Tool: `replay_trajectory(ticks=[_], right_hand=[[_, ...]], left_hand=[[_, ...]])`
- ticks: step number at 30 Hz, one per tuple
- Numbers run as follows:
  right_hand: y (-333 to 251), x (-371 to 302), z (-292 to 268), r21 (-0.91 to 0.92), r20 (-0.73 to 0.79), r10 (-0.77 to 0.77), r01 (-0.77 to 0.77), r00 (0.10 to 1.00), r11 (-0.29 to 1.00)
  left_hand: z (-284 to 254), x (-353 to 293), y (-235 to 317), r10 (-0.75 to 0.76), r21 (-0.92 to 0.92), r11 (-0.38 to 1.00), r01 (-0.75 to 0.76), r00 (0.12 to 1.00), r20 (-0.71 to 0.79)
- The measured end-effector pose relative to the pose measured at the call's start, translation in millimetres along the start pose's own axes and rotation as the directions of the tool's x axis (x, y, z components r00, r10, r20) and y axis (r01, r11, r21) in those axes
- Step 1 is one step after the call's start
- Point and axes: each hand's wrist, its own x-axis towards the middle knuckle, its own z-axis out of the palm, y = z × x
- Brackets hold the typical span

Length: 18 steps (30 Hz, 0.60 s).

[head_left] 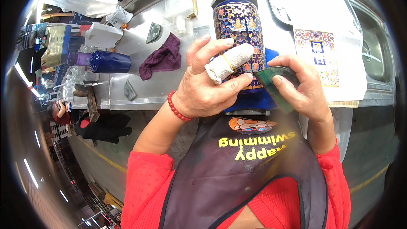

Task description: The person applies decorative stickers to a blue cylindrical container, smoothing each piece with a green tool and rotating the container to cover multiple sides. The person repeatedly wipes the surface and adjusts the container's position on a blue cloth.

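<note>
Bottle (238,25) under left hand (208,89), scraper (275,84) in right hand (303,88)
The bottle lies by the bench's (163,91) near edge, left hand spread over it, right pinching the scraper — pressing too hard might scratch the pattern (250,15); a loose left hold could let it roll.

Here we are along a long, silvery metal desk (152,94), its front edge bowing across the view. Over on the right, a rounded, grey metal sink basin (376,38) gleams! Below spreads a dull grey floor (366,144), crossed by a narrow yellow line (101,156). Far left, slender white tube lights (30,173) blaze against a dim, brownish ceiling (46,186), clutter blurring beneath.
</note>
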Motion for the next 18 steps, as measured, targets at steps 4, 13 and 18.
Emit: replay_trajectory(ticks=[4,13,18], right_hand=[[0.4,0.8,-0.3,0.012,0.005,-0.022,0.022,1.0,1.0],[-1.2,-2.0,-3.0,0.104,0.022,0.041,-0.044,0.999,0.994],[-6.1,-0.8,-5.5,0.259,0.027,0.064,-0.069,0.998,0.964]], left_hand=[[-2.0,0.0,-2.7,0.055,0.065,0.996,-0.057,0.998,0.027],[-1.3,-3.0,-0.1,0.003,-0.024,1.0,-0.003,1.0,-0.014],[3.7,1.0,4.2,-0.195,-0.335,0.927,0.17,0.98,-0.041]])
